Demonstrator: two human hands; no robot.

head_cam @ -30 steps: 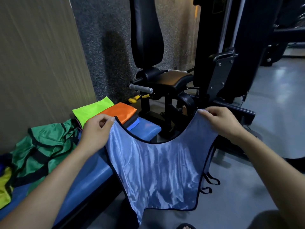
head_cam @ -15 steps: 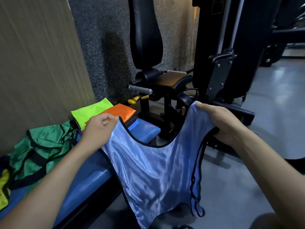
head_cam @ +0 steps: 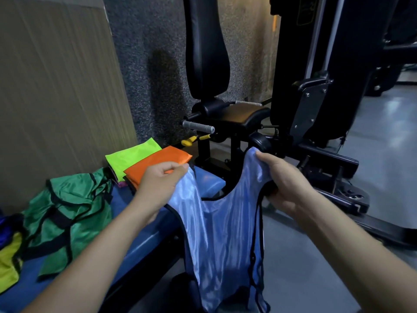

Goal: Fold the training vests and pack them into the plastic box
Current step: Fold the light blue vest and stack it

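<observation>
yellow vest [head_cam: 8, 260] cut by left edge, purple cloth [head_cam: 5, 224] barely showing there, blue vest [head_cam: 216, 233] hem lost at bottom edge, left hand [head_cam: 158, 184] fingertips hidden behind fabric

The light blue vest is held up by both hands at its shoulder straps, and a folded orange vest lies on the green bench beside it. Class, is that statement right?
One detail is wrong: the bench is blue, not green. The head view shows both the left hand and the right hand holding the light blue vest up by its shoulder straps, with the folded orange vest lying on the blue bench.
</observation>
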